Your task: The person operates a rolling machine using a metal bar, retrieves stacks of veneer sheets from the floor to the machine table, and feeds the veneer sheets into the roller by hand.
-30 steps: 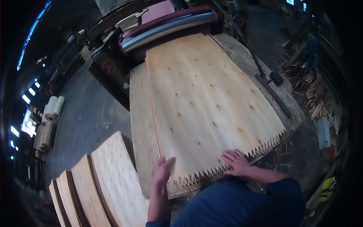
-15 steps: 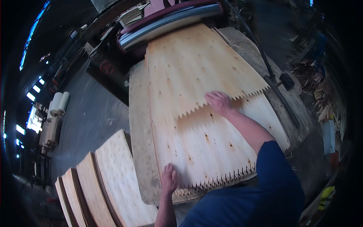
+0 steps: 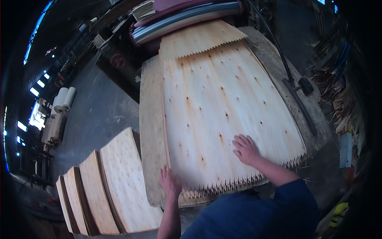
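Note:
A stack of pale knotted veneer sheets (image 3: 215,119) with toothed ends lies on a worn board (image 3: 150,119). Its upper sheet (image 3: 199,38) reaches up to a steel roller (image 3: 186,19) with maroon ends at the far end, its sawtooth edge resting over the sheet below. My right hand (image 3: 244,149) is open, fingers spread on the near part of the white sheet. At the stack's lower left edge my left hand (image 3: 171,183) is open, fingers apart and slightly bent beside the edge.
Several veneer stacks (image 3: 119,179) stand lower left. A dark machine frame (image 3: 117,69) borders the board. A black bar (image 3: 300,109) runs along its right. Pale rolls (image 3: 61,99) lie far left; wood scraps (image 3: 340,107) are piled right.
The top sheet has slid away toward the roller, uncovering the whiter sheet below. My right hand went forward with it, then came back down toward me. My left hand shifted slightly along the edge.

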Action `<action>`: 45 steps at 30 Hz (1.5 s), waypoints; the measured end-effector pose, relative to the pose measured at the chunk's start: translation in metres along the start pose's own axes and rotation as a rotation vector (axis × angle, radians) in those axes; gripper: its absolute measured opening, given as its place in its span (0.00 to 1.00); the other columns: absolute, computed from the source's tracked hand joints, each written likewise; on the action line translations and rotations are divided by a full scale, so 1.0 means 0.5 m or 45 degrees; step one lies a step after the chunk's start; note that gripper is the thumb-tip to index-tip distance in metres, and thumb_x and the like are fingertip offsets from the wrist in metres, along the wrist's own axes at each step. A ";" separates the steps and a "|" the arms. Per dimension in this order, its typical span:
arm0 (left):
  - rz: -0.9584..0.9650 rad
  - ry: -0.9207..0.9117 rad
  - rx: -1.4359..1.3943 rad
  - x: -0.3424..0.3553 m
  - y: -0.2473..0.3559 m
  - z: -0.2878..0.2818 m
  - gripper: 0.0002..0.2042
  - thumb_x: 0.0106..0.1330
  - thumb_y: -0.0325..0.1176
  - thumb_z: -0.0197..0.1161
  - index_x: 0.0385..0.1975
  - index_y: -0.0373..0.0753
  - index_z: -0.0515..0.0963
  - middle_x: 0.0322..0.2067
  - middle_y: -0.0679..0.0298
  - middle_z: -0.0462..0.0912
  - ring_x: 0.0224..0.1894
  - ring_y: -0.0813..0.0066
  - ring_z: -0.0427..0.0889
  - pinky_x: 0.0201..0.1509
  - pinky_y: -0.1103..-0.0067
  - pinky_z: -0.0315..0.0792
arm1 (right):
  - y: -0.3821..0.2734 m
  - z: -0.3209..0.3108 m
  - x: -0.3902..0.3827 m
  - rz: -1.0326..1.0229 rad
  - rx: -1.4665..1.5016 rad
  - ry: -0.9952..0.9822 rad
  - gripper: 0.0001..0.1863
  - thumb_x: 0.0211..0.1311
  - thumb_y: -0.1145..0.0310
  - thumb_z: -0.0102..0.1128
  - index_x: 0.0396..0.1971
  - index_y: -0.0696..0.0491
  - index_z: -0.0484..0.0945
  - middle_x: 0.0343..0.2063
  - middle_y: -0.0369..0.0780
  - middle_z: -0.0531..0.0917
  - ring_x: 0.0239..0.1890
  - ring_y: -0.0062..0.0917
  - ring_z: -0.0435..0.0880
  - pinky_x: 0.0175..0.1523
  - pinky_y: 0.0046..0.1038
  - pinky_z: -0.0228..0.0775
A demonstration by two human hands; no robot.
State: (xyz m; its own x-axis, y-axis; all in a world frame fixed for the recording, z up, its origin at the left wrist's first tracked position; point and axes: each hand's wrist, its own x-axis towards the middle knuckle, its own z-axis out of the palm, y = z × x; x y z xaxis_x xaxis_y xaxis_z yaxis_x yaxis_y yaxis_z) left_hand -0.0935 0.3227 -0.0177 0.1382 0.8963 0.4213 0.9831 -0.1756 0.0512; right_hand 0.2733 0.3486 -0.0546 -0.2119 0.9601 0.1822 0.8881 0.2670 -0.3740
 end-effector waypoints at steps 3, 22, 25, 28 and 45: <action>-0.853 -0.471 -1.175 0.043 0.023 -0.046 0.19 0.57 0.34 0.61 0.46 0.31 0.72 0.34 0.55 0.81 0.35 0.67 0.80 0.40 0.75 0.74 | -0.052 -0.008 -0.095 0.025 -0.100 -0.089 0.27 0.60 0.54 0.50 0.57 0.51 0.67 0.62 0.41 0.62 0.66 0.34 0.55 0.69 0.42 0.42; -1.285 -0.460 -2.475 0.136 -0.049 -0.066 0.23 0.62 0.43 0.55 0.50 0.31 0.69 0.47 0.55 0.76 0.51 0.64 0.74 0.58 0.69 0.65 | -0.127 -0.144 -0.023 -0.334 -0.049 0.596 0.16 0.45 0.73 0.58 0.39 0.51 0.80 0.42 0.38 0.81 0.43 0.35 0.80 0.45 0.35 0.73; -1.134 -0.298 -2.659 0.123 -0.050 -0.008 0.26 0.71 0.49 0.41 0.58 0.33 0.63 0.56 0.55 0.69 0.60 0.64 0.66 0.65 0.69 0.56 | -0.069 -0.141 0.114 -0.436 -0.146 0.536 0.17 0.49 0.72 0.57 0.42 0.52 0.79 0.43 0.39 0.81 0.45 0.36 0.79 0.47 0.35 0.72; -0.953 -0.581 -1.760 0.093 0.011 0.020 0.29 0.71 0.51 0.39 0.60 0.32 0.61 0.60 0.55 0.65 0.65 0.63 0.61 0.68 0.66 0.50 | 0.032 -0.096 0.291 -0.436 -0.190 0.623 0.17 0.50 0.70 0.58 0.44 0.49 0.78 0.45 0.38 0.80 0.46 0.34 0.79 0.48 0.34 0.72; -0.601 -0.216 -0.664 -0.071 -0.044 0.082 0.29 0.52 0.35 0.62 0.55 0.31 0.66 0.59 0.44 0.62 0.63 0.47 0.59 0.64 0.60 0.56 | -0.008 0.019 0.002 -0.008 -0.044 0.018 0.22 0.60 0.60 0.49 0.54 0.51 0.71 0.61 0.42 0.65 0.64 0.34 0.59 0.68 0.41 0.45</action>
State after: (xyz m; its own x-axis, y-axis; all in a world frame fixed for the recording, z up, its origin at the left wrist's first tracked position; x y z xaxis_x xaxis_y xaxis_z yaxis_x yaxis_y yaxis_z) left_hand -0.1151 0.3116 -0.0709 -0.2285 0.9681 0.1031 0.7634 0.1125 0.6361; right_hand 0.2659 0.3494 -0.0615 -0.2122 0.9572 0.1970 0.9003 0.2699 -0.3414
